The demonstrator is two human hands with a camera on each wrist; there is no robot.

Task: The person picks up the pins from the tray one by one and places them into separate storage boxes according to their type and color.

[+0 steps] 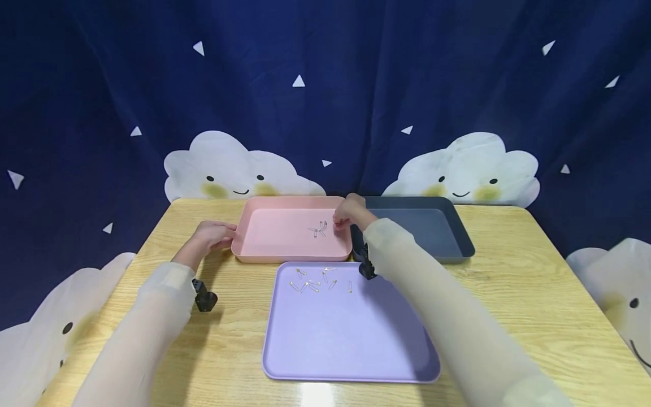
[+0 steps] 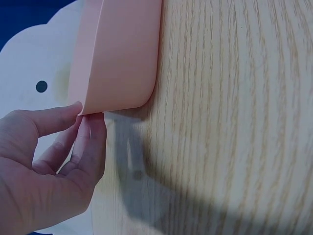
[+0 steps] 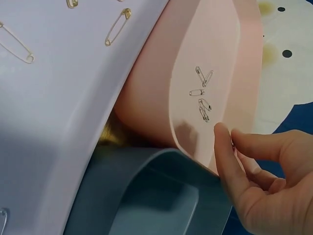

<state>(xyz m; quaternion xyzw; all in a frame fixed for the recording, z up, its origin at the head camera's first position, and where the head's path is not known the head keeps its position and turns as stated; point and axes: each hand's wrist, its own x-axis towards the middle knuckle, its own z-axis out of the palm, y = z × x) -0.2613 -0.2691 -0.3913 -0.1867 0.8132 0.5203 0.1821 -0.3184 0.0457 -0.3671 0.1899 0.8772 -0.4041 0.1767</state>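
Observation:
At the left end of the pink tray [image 1: 274, 234], my left hand [image 1: 209, 234] pinches the rim; in the left wrist view the thumb lies on the rim's edge with the other fingers below it. Over the tray's right end is my right hand [image 1: 350, 211]. Its thumb and index finger pinch a tiny dark item, seemingly a safety pin [image 3: 233, 145], mostly hidden by the fingertips. Several silver safety pins [image 3: 204, 110] lie on the pink tray's floor. Gold safety pins [image 3: 126, 13] are scattered along the far part of the purple tray [image 1: 351, 333].
A dark blue-grey tray [image 1: 419, 232] stands right of the pink one, partly behind my right forearm. The purple tray sits in front of both on the wooden table [image 1: 508, 316]. A navy curtain [image 1: 346, 85] with white clouds hangs behind the table.

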